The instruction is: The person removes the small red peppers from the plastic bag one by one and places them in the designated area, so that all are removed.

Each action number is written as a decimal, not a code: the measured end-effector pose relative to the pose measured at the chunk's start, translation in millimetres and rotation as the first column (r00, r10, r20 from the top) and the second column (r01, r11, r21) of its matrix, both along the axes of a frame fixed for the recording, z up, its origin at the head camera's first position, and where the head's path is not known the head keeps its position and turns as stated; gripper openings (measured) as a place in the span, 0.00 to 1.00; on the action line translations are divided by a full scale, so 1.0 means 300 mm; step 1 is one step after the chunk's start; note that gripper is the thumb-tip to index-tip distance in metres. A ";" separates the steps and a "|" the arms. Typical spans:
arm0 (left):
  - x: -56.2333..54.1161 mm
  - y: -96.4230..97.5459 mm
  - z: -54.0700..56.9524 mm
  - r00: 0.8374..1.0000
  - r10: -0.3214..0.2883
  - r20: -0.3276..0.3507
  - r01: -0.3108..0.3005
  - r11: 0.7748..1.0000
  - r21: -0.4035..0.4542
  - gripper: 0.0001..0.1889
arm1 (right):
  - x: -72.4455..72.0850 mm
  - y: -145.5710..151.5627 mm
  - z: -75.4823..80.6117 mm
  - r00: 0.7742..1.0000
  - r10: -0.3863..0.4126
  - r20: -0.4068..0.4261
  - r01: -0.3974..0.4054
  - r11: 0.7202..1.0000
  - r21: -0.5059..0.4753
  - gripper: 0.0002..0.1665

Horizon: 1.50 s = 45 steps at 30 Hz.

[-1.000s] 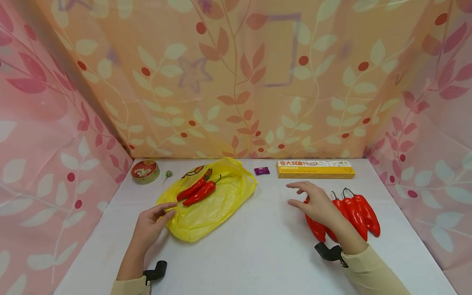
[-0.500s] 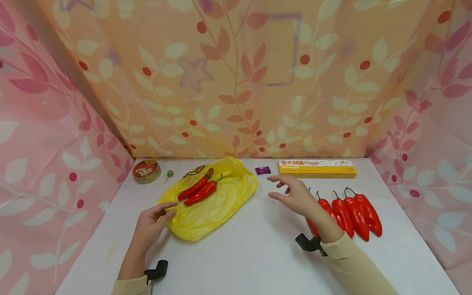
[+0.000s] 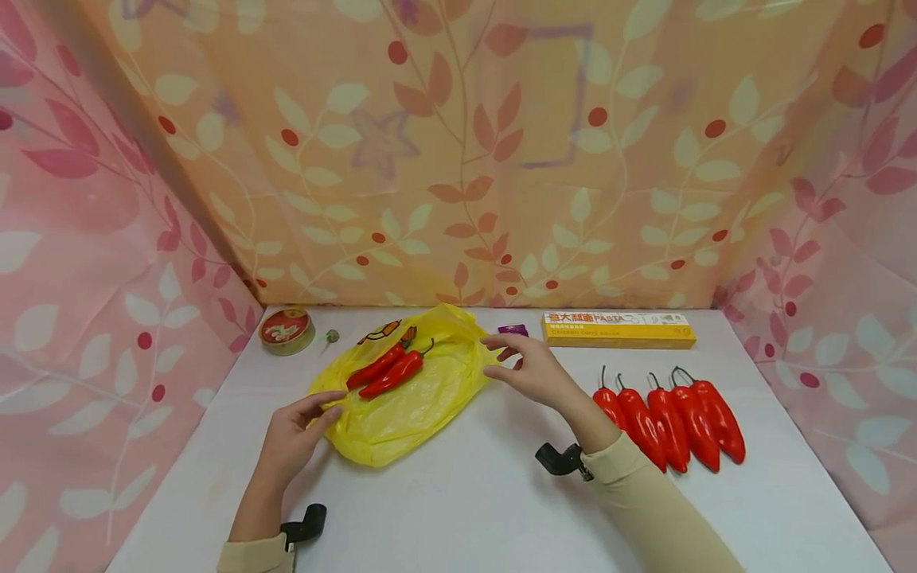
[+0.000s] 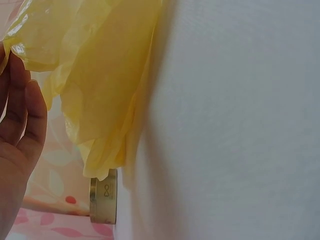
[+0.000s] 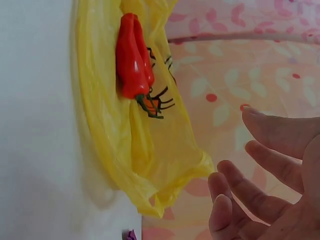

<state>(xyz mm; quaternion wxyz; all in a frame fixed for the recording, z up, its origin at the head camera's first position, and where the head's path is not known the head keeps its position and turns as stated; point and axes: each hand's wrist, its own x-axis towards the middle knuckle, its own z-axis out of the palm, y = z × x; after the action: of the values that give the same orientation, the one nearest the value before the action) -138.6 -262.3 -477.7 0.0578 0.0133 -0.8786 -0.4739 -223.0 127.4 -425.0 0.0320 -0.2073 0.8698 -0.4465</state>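
A yellow plastic bag [image 3: 401, 422] lies spread on the table, with two red peppers [image 3: 392, 374] resting on it. At its left edge, my left hand [image 3: 292, 434] pinches the film between thumb and fingers; the left wrist view shows the bag [image 4: 105, 90] rising to those fingertips. My right hand [image 3: 533, 372] hovers by the bag's right end, fingers parted and holding nothing. In the right wrist view its fingers [image 5: 255, 192] reach toward the bag's corner. Several more red peppers [image 3: 669, 426] lie in a row on the right, partly behind the right forearm.
Along the back stand a round tin [image 3: 286, 332], a small green-wrapped lollipop [image 3: 331, 337], a purple wrapped sweet [image 3: 513, 329] partly behind the right hand, and a yellow pasta box [image 3: 618, 332]. Patterned cloth walls [image 3: 458, 159] close off the back and both sides.
My right hand has moved left from over the row of peppers to the bag's right end, uncovering the row. The left hand stays at the bag's left edge.
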 end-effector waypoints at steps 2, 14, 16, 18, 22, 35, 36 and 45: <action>-0.001 0.001 0.001 1.000 0.000 0.000 0.000 1.000 -0.004 0.14 | -0.010 -0.021 -0.003 1.000 0.009 0.005 -0.009 1.000 0.000 0.26; -0.004 0.000 -0.008 1.000 0.000 -0.008 -0.001 1.000 -0.010 0.15 | -0.096 -0.163 -0.056 0.988 0.075 0.136 -0.073 0.997 -0.019 0.30; -0.004 0.000 -0.012 1.000 0.001 -0.017 -0.001 1.000 -0.010 0.14 | -0.114 -0.188 -0.072 0.984 0.098 0.149 -0.094 0.995 -0.029 0.31; -0.004 -0.001 -0.016 1.000 0.001 -0.023 -0.001 1.000 -0.009 0.14 | -0.129 -0.213 -0.088 0.980 0.115 0.162 -0.110 0.993 -0.041 0.31; -0.004 -0.001 -0.020 1.000 -0.007 -0.028 0.007 1.000 0.006 0.14 | -0.151 -0.255 -0.116 0.974 0.121 0.192 -0.113 0.992 -0.053 0.31; -0.001 -0.005 -0.012 1.000 -0.001 -0.031 0.001 1.000 0.000 0.14 | -0.205 -0.362 -0.146 0.908 0.054 0.415 -0.002 0.992 -0.126 0.34; -0.001 -0.005 -0.013 1.000 -0.001 -0.028 0.001 1.000 0.000 0.14 | -0.208 -0.370 -0.151 0.905 0.052 0.422 0.001 0.992 -0.124 0.34; -0.003 -0.007 -0.010 1.000 -0.001 -0.010 0.001 1.000 0.002 0.15 | -0.211 -0.432 -0.166 0.880 0.040 0.472 0.008 0.995 -0.100 0.34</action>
<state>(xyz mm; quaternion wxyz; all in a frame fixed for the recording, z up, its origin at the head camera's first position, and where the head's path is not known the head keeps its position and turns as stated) -139.6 -264.3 -480.7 0.0617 0.0106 -0.8779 -0.4748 -286.3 -2.1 -474.8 0.2369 -0.1005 0.8106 -0.5260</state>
